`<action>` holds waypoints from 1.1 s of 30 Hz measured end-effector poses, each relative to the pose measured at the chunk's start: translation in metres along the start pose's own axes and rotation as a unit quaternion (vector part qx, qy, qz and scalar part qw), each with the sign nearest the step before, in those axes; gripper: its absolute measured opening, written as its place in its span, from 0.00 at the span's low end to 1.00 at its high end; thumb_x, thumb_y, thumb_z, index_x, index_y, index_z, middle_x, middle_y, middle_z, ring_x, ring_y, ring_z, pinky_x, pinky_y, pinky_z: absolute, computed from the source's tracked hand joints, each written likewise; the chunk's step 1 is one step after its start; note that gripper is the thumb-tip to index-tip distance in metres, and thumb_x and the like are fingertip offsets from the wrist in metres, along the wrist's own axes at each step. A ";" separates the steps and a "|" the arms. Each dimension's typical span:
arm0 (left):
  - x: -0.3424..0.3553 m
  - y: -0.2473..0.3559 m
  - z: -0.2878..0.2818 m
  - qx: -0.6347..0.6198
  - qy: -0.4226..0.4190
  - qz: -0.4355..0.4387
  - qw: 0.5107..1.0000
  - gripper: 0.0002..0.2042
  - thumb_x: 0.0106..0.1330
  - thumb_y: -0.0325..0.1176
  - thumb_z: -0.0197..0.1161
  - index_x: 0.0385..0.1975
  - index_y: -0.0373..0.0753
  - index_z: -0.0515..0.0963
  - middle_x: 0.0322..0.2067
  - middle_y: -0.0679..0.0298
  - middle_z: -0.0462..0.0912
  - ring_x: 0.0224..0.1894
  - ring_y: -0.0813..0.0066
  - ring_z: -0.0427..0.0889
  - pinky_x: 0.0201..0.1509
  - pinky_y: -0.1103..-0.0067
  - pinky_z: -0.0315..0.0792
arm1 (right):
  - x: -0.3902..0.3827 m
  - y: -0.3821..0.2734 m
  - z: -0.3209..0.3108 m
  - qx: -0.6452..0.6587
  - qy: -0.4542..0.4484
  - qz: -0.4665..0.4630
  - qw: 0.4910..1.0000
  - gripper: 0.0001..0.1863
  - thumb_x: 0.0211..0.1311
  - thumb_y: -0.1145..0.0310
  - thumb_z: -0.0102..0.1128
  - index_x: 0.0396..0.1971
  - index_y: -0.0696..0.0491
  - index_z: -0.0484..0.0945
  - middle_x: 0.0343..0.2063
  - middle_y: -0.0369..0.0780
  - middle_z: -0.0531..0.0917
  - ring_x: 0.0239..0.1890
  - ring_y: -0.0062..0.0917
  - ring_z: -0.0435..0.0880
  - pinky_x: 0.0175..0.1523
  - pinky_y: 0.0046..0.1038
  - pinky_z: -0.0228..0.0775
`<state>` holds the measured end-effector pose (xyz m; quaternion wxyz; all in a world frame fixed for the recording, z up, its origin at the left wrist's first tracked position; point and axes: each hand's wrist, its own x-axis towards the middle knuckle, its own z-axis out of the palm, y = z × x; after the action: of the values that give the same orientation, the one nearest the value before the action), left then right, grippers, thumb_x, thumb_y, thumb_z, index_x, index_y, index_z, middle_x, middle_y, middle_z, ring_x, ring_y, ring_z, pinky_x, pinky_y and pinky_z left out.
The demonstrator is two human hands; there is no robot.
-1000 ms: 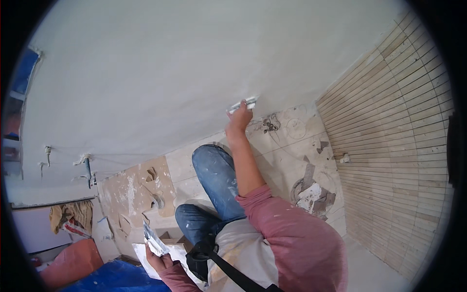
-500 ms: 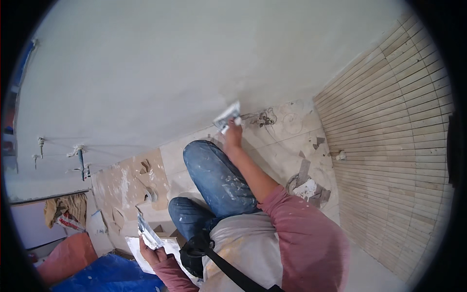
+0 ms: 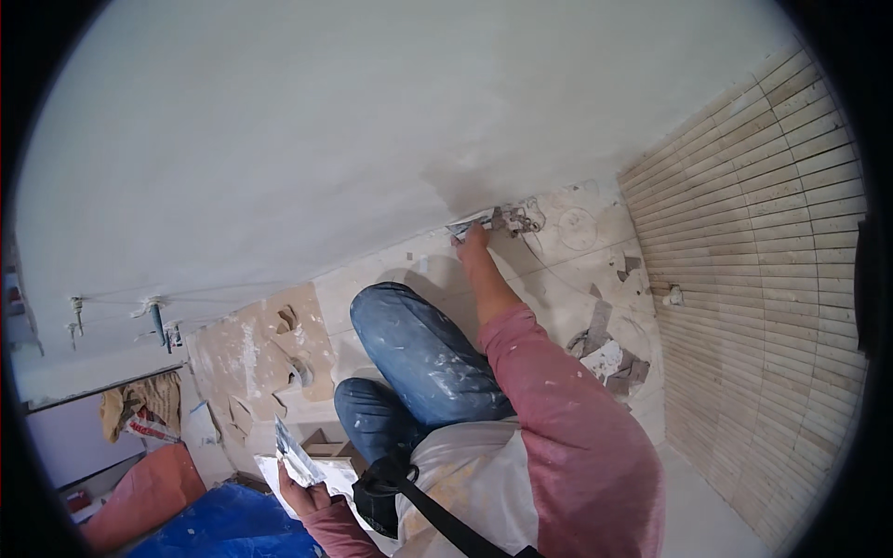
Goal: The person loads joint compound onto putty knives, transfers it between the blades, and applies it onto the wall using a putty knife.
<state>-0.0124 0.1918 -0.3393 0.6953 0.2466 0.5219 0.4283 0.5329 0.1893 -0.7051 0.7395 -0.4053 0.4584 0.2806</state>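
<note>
My right hand point(image 3: 473, 238) is closed around a putty knife point(image 3: 458, 229), whose blade is at the foot of the pale plastered wall point(image 3: 326, 139). A damp-looking darker patch point(image 3: 460, 186) shows on the wall just above it. Down at the lower left, my left hand point(image 3: 299, 495) grips a second, wide-bladed putty knife point(image 3: 296, 458) with white filler on it, held up beside my bent knees. Fingers cover most of both handles.
Cables point(image 3: 523, 218) lie on the floor beyond my right hand. Brown cardboard point(image 3: 256, 358) with torn scraps covers the floor at left. Pipe fittings point(image 3: 156, 316) stick out of the wall. A tiled wall point(image 3: 744, 260) stands at right, with grey scraps point(image 3: 595, 349) near it. A blue sheet point(image 3: 223, 528) lies lower left.
My right hand has carried its putty knife right and slightly down, from up against the wall to the wall's foot beside the cables. My left hand keeps its hold; the view has shifted slightly.
</note>
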 end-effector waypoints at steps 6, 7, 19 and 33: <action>0.005 0.001 -0.002 -0.029 -0.044 -0.014 0.999 0.14 0.74 0.36 0.48 0.51 0.34 0.74 0.42 0.59 0.85 0.41 0.71 0.86 0.43 0.76 0.82 | 0.007 -0.018 0.001 0.060 -0.072 0.031 0.995 0.19 0.71 0.57 0.47 0.59 0.44 0.67 0.56 0.39 0.73 0.57 0.36 0.70 0.54 0.49 0.72; 0.008 0.001 -0.003 -0.031 -0.048 -0.010 0.998 0.14 0.74 0.35 0.48 0.51 0.34 0.74 0.43 0.59 0.84 0.41 0.71 0.86 0.43 0.76 0.82 | 0.001 -0.023 -0.001 0.079 -0.089 0.021 0.993 0.20 0.71 0.56 0.46 0.59 0.45 0.67 0.57 0.39 0.72 0.57 0.37 0.70 0.54 0.49 0.71; 0.003 0.012 -0.020 -0.024 -0.058 0.052 0.997 0.13 0.74 0.33 0.49 0.51 0.35 0.74 0.45 0.60 0.83 0.45 0.72 0.84 0.46 0.77 0.81 | -0.301 -0.045 0.083 0.046 -0.181 -0.253 0.949 0.23 0.72 0.56 0.47 0.58 0.57 0.64 0.49 0.42 0.69 0.49 0.34 0.72 0.56 0.40 0.70; -0.014 0.022 0.068 -0.081 -0.083 0.099 0.988 0.15 0.72 0.34 0.49 0.54 0.37 0.72 0.47 0.62 0.81 0.47 0.74 0.82 0.45 0.78 0.76 | -0.477 0.048 -0.062 -0.307 -0.610 -0.375 0.627 0.19 0.72 0.68 0.47 0.59 0.59 0.70 0.43 0.42 0.80 0.49 0.25 0.77 0.56 0.28 0.66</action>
<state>0.0423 0.1984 -0.2919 0.7080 0.2748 0.3990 0.5139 0.2655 0.1405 -0.3055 0.7243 -0.4815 -0.4022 0.2861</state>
